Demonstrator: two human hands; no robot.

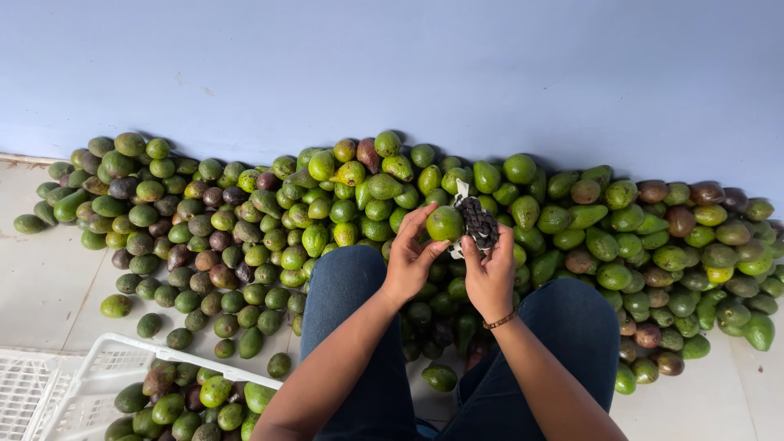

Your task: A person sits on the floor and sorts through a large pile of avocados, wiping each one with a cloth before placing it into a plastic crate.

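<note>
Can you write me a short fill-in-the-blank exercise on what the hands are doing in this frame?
1. The left hand holds a green ____ above the pile.
2. The right hand holds a dark ____ sheet with white backing.
3. The white crate at lower left holds ____.
4. The pile of fruit lies against a ____ wall.

Missing words: avocado; mesh; avocados; blue

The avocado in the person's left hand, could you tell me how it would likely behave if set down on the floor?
The avocado looks round and smooth, so it would probably roll. Its green skin suggests it is firm. The left hand grips it with fingertips alone, so it seems fairly light.
</note>
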